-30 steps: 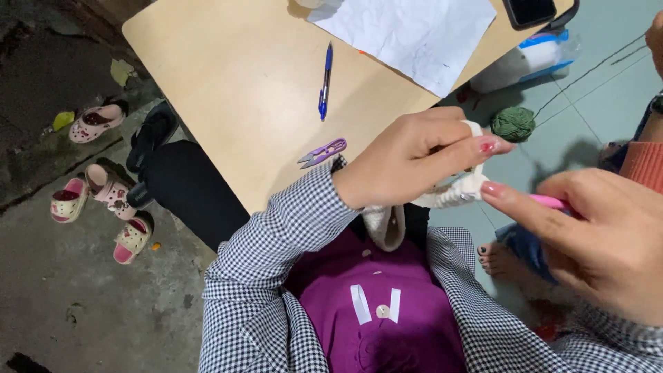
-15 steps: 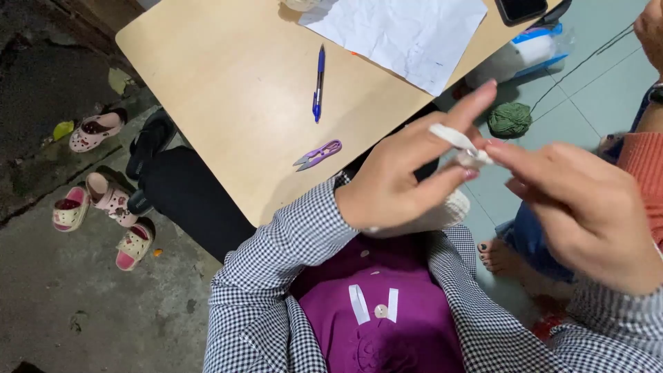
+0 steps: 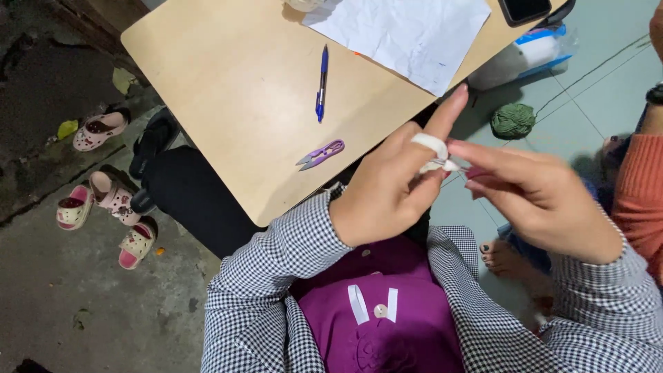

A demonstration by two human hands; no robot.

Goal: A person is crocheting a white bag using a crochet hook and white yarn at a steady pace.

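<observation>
Both hands up in front of the chest, just off the near corner of the bench (image 3: 228,138). Left hand (image 3: 390,190) raised, index finger straight and pointing up and away, a loop of white yarn (image 3: 431,146) wound round a finger near its tip. Thumb and remaining fingers curled in, grip closed on the white yarn where it bunches just below the loop. Right hand (image 3: 542,197) meeting it from the right, fingertips (image 3: 459,150) pinched together on the same yarn, touching the left fingers. A sliver of pink showing under the right fingers; cannot tell what it is. So: yarn sitting right between the two grips, held by both, above the lap and clear of the bench top.

On the bench: purple thread snips (image 3: 320,154) lying flat near the front edge, well apart from the hands; blue pen (image 3: 321,83) further back; white sheet of paper (image 3: 407,34) at the far side; dark phone (image 3: 525,8) at the corner. On the floor beyond, a green ball of yarn (image 3: 512,121), its strand running off to the right. Small pink sandals (image 3: 100,197) scattered on the ground to the left. Another person's orange sleeve (image 3: 639,193) at the right edge.
</observation>
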